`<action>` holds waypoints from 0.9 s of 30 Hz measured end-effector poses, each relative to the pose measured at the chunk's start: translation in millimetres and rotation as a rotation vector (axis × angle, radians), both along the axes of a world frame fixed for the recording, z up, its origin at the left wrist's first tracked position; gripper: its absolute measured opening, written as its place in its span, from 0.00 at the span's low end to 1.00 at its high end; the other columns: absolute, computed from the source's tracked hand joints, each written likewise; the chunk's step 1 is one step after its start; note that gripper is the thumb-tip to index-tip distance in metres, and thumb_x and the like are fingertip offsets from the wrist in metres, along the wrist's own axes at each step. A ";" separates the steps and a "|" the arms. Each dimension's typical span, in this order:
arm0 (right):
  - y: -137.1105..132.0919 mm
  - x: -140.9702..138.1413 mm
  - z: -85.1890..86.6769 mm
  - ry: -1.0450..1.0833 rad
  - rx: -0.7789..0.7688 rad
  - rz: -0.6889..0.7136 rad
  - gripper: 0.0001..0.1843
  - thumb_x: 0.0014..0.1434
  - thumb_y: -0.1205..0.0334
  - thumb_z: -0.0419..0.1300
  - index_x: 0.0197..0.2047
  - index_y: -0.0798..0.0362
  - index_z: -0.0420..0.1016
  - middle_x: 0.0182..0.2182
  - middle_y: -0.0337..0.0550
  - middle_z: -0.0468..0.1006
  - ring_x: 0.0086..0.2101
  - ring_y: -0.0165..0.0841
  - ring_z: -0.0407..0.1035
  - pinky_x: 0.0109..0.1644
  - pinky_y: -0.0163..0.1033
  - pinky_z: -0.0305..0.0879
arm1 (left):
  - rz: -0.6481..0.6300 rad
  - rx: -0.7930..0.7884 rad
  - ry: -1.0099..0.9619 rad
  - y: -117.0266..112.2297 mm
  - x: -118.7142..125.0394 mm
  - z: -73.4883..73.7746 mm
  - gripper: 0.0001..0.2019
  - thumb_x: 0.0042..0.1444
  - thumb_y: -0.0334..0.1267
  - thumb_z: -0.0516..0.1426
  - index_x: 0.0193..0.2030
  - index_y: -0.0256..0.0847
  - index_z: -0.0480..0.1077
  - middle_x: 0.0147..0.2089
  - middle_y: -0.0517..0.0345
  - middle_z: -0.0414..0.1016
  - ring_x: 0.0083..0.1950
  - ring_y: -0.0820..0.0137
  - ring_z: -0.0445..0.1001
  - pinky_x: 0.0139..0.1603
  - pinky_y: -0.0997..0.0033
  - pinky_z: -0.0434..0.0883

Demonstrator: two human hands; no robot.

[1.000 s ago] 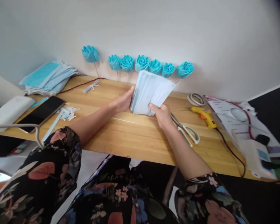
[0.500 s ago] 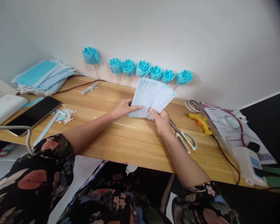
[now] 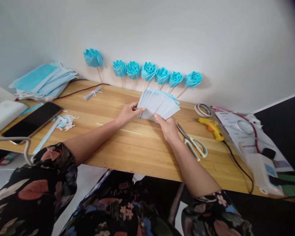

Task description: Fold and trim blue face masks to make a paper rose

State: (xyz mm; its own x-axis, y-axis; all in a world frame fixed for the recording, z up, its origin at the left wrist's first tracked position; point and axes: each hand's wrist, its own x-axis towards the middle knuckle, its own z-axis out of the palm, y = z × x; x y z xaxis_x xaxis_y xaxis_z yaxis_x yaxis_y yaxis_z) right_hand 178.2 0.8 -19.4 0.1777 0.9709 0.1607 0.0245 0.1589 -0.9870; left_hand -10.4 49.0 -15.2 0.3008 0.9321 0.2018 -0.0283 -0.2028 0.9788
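Between my two hands a fanned stack of pale blue-white face mask pieces (image 3: 157,104) is spread above the table. My left hand (image 3: 127,114) grips its left side, thumb on top and fingers behind. On the lower right edge my right hand (image 3: 167,126) pinches the sheets, thumb on the front face. Just right of that hand lie scissors (image 3: 193,142) with white handles. A thin white stick (image 3: 130,131) rests on the table below the stack. Blue fabric roses (image 3: 148,71) on sticks lean against the wall behind.
At the left are a pile of face masks (image 3: 43,80), a phone (image 3: 33,121), a white power bank (image 3: 7,114) and white scraps (image 3: 68,122). To the right lie tape rolls (image 3: 203,110), a yellow glue gun (image 3: 210,127) and a power strip (image 3: 264,173) with cables.
The stack has come lower and tilted flatter, so more of the blue far edge shows. Both hands still hold it. The view has shifted slightly.
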 end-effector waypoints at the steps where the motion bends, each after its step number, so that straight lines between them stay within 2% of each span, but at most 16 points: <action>1: 0.2 0.6 -0.1 0.004 -0.009 -0.005 0.20 0.48 0.50 0.70 0.42 0.53 0.82 0.42 0.44 0.85 0.46 0.38 0.77 0.55 0.45 0.71 | 0.025 0.015 -0.011 -0.7 -0.3 1.6 0.23 0.50 0.57 0.64 0.39 0.37 0.76 0.38 0.55 0.79 0.42 0.66 0.74 0.43 0.68 0.70; 6: 2.7 4.1 -3.6 -0.011 -0.037 -0.069 0.16 0.49 0.51 0.69 0.36 0.54 0.82 0.38 0.42 0.85 0.42 0.37 0.77 0.51 0.43 0.73 | 0.113 0.049 -0.101 -5.4 -1.4 9.2 0.21 0.51 0.57 0.64 0.38 0.40 0.78 0.42 0.56 0.80 0.44 0.67 0.74 0.46 0.68 0.70; 11: 4.2 7.4 -7.8 -0.001 -0.036 -0.077 0.18 0.50 0.50 0.69 0.38 0.54 0.81 0.39 0.42 0.85 0.40 0.36 0.78 0.49 0.42 0.73 | 0.117 -0.010 -0.109 -5.4 -2.4 8.4 0.21 0.50 0.58 0.65 0.37 0.41 0.80 0.31 0.60 0.76 0.30 0.73 0.68 0.32 0.71 0.66; 15: 3.2 7.1 -6.3 0.031 -0.038 -0.076 0.21 0.49 0.48 0.70 0.40 0.55 0.81 0.39 0.42 0.85 0.40 0.36 0.78 0.49 0.42 0.73 | 0.102 -0.035 -0.111 -6.2 -3.5 9.2 0.20 0.50 0.57 0.65 0.36 0.41 0.80 0.25 0.62 0.71 0.25 0.75 0.63 0.28 0.70 0.64; 19: 2.5 5.2 -2.4 0.069 -0.035 -0.111 0.20 0.48 0.49 0.70 0.39 0.54 0.81 0.39 0.42 0.85 0.40 0.35 0.78 0.49 0.41 0.74 | 0.064 -0.073 -0.173 -6.7 -2.3 7.7 0.19 0.50 0.56 0.66 0.36 0.41 0.80 0.23 0.63 0.70 0.24 0.77 0.63 0.26 0.72 0.64; 25: 3.9 4.5 1.0 0.218 -0.030 -0.142 0.21 0.46 0.49 0.72 0.39 0.53 0.80 0.38 0.41 0.85 0.40 0.36 0.78 0.50 0.43 0.74 | 0.009 -0.135 -0.251 -5.2 2.6 1.0 0.23 0.45 0.56 0.68 0.37 0.38 0.79 0.28 0.60 0.76 0.27 0.76 0.71 0.30 0.73 0.71; 27: 4.6 4.8 1.1 0.235 -0.033 -0.144 0.20 0.46 0.50 0.72 0.38 0.53 0.80 0.38 0.41 0.85 0.40 0.36 0.78 0.50 0.43 0.75 | 0.005 -0.140 -0.245 -5.0 2.8 0.9 0.22 0.45 0.56 0.69 0.37 0.37 0.79 0.27 0.61 0.76 0.26 0.76 0.71 0.29 0.73 0.71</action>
State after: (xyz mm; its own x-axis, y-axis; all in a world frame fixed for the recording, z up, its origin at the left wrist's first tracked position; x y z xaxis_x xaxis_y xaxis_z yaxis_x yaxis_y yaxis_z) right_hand 183.0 5.4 -18.3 0.3429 0.9369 0.0680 -0.1855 0.1385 -0.9728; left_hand -7.6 44.0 -14.3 0.2545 0.9574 0.1368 -0.2666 -0.0665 0.9615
